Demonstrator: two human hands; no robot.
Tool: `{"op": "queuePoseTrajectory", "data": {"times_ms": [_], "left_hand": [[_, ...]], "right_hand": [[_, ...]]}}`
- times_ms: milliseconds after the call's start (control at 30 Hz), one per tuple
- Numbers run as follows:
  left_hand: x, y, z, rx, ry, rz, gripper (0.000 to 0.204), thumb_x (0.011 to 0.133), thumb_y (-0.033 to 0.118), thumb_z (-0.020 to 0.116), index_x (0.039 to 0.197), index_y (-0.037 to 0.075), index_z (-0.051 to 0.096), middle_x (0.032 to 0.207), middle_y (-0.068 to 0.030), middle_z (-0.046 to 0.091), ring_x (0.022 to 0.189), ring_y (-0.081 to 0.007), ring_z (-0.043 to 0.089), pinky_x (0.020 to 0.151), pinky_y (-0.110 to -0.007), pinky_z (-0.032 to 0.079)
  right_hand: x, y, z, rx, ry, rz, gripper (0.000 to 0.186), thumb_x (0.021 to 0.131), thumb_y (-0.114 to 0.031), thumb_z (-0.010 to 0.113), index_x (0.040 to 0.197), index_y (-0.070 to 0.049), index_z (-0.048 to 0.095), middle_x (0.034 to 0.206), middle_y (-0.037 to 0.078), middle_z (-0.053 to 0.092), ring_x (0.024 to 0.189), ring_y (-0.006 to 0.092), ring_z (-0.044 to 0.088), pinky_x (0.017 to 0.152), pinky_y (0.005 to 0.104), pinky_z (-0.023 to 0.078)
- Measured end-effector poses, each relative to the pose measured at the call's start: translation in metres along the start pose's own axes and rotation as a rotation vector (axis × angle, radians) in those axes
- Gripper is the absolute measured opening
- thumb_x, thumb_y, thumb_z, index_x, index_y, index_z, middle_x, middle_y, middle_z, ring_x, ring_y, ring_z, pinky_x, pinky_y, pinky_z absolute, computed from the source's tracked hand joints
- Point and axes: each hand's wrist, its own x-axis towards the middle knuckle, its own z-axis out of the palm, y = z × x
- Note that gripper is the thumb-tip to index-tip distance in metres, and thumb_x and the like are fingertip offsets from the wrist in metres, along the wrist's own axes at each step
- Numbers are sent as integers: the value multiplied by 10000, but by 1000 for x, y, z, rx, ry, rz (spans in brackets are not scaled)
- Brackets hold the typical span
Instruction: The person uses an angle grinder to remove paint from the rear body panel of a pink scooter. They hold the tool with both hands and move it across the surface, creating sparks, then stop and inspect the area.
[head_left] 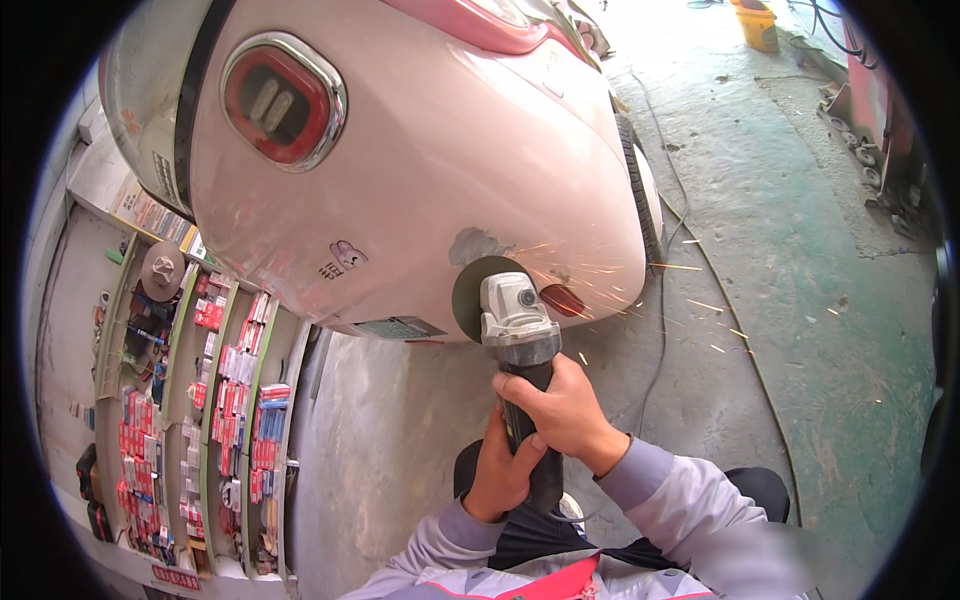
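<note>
Both of my hands are wrapped round an angle grinder [520, 330] with a silver head and black body. My right hand [572, 408] grips it just behind the head; my left hand [503, 468] holds the body lower down. The grinder's round, dark green disc [466, 298] is against the lower corner of a pale pink car [430, 190]. Orange sparks fly off to the right from there. A bare grey patch [478, 245] shows in the paint just above the disc. Right of the grinder head is a small red reflector [562, 300].
A round chrome-rimmed tail light [285, 102] sits on the car's upper left. At left stand shelves [207, 430] full of small boxes. A cable [745, 350] runs along the concrete floor [770, 230] at right. A yellow bucket [757, 28] stands at the far right.
</note>
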Motion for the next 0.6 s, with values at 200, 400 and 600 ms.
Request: {"op": "queuePoseTrajectory", "data": {"times_ms": [200,400,600], "left_hand": [[2,-8,0,-66,-50,-32,677,1027,300,651,1544,-23,358,1283,-150,626,1062,-220,671,888,-342,548],[-3,-16,4,-273,-72,-131,733,1022,295,662,1578,-35,316,1405,-153,565,1266,-223,586,1062,-353,481],[0,-23,14,-450,-110,-146,713,1029,327,639,1574,0,315,1294,-162,622,1074,-224,687,888,-352,571]], "right_hand": [[-3,-4,-1,-3,17,-29,479,871,-340,793,1093,61,655,907,124,687,814,206,653,755,362,552],[-8,-13,-3,-116,34,-37,499,879,-342,790,1137,60,645,937,147,696,843,238,668,790,381,554],[-8,-15,-3,-289,77,-86,501,884,-341,796,1131,60,624,927,155,697,797,249,669,759,384,554]]}}
